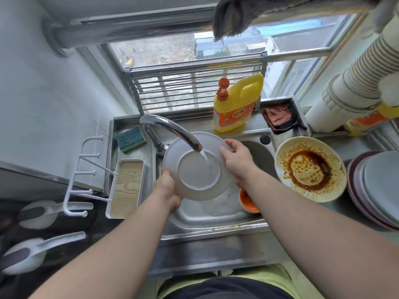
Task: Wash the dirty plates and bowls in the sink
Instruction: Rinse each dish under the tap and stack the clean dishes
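A round white plastic plate (195,167) was held bottom-up over the stainless steel sink (216,214), tilted toward the camera, with its raised foot ring showing. The left hand (167,190) gripped the plate's rim at about seven o'clock, fingers curled under the edge and thumb on top. The right hand (236,160) held the rim at about three o'clock, its fingers wrapped over the edge. A curved chrome faucet (170,130) arched in from ten o'clock, and its stream of water (204,156) struck the plate's underside just right of centre.

Below the right forearm, at four o'clock from the plate, an orange bowl (246,201) sat in the sink basin, partly hidden. On the counter at three o'clock lay a cream round plate smeared with dark brown sauce (309,169), and just beyond it a stack of grey and mauve plates (375,188).

At twelve o'clock, on the ledge behind the sink, stood a yellow dish-soap bottle with an orange pump (236,104), with a folded reddish cloth (279,119) beside it. At ten o'clock lay a green and yellow sponge (130,139), and below it a white tray with a wood-grain base (127,188).
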`<state>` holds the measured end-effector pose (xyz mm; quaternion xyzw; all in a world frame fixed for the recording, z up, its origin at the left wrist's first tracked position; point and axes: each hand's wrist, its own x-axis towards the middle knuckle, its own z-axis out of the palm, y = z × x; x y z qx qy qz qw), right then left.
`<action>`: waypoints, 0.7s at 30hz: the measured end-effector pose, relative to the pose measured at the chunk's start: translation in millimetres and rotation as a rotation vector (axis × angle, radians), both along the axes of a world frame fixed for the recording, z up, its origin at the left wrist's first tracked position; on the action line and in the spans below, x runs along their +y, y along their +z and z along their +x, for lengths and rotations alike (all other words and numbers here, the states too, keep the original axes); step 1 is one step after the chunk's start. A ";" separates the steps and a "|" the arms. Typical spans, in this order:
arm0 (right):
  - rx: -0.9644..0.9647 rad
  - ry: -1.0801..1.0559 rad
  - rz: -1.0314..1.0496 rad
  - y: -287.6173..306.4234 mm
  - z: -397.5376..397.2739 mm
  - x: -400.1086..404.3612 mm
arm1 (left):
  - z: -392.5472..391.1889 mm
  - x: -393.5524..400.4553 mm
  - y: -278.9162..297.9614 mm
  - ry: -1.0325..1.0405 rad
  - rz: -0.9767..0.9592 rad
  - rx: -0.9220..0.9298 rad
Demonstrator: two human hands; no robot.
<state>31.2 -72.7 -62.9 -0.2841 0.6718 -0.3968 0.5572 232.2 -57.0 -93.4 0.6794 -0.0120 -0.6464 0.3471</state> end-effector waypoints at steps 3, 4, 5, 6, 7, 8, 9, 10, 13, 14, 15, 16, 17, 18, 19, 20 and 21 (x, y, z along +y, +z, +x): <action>0.021 -0.018 -0.027 9.3 -18.0 -8.3 | -22.2 -6.1 6.3 0.058 -0.015 0.036; 0.031 -0.028 -0.035 14.3 -24.6 -10.6 | -29.3 -8.7 7.6 0.053 -0.025 0.033; 0.042 -0.040 -0.047 18.8 -32.1 -12.5 | -36.0 -11.5 10.0 0.039 -0.036 0.031; 0.056 -0.059 -0.063 22.3 -40.4 -14.4 | -42.4 -14.6 10.8 0.022 -0.051 0.033; 0.066 -0.083 -0.081 24.6 -48.0 -16.1 | -48.0 -17.9 12.6 0.018 -0.068 0.035; 0.076 -0.112 -0.094 28.6 -55.3 -16.1 | -52.4 -20.8 11.2 0.012 -0.083 0.040; 0.093 -0.140 -0.098 30.2 -62.2 -16.0 | -56.6 -22.1 13.4 -0.002 -0.096 0.043; 0.109 -0.166 -0.087 30.0 -69.3 -15.1 | -61.0 -22.7 15.3 -0.022 -0.110 0.042; 0.146 -0.222 -0.028 26.7 -86.8 -8.2 | -74.1 -22.8 18.9 -0.074 -0.141 0.077; 0.158 -0.233 0.011 25.3 -90.6 -4.1 | -77.3 -22.2 16.6 -0.099 -0.153 0.086; 0.173 -0.244 0.048 20.2 -93.9 -0.3 | -79.8 -20.9 12.3 -0.111 -0.164 0.098; 0.197 -0.252 0.073 15.7 -95.9 5.0 | -81.9 -17.9 10.7 -0.115 -0.166 0.097; 0.220 -0.255 0.099 9.4 -96.0 10.8 | -82.2 -14.2 9.6 -0.115 -0.168 0.082; 0.248 -0.243 0.128 3.1 -93.9 17.1 | -80.3 -10.3 9.3 -0.125 -0.167 0.050; 0.271 -0.224 0.154 -3.7 -89.9 22.9 | -77.2 -6.8 11.4 -0.134 -0.163 0.027; 0.278 -0.210 0.188 -12.8 -85.1 28.8 | -73.0 -4.0 13.1 -0.144 -0.143 0.011; 0.276 -0.203 0.227 -23.7 -79.7 34.6 | -67.9 -2.1 14.6 -0.153 -0.109 -0.002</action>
